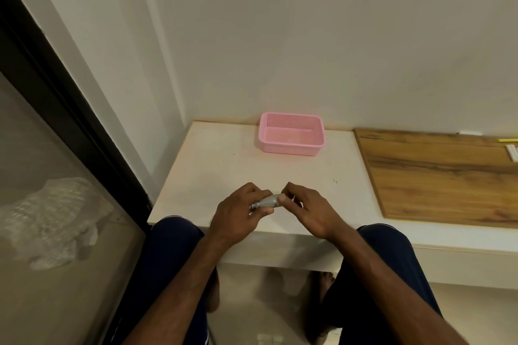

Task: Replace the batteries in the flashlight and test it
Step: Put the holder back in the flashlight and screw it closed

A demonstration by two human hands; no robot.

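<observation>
A small silver flashlight [266, 201] lies sideways between both hands, just above the near part of the white table [224, 165]. My left hand [238, 213] grips its body, fingers curled over the top and thumb underneath. My right hand [305, 209] pinches the flashlight's right end with thumb and fingertips. Most of the flashlight is hidden by the fingers. No loose batteries are in sight.
A pink plastic basket [291, 145] stands at the back of the table against the wall. A wooden board [437, 173] lies to the right, with a white strip [512, 152] on its far edge. A dark-framed glass door [70, 126] is on the left. My knees are under the table's front edge.
</observation>
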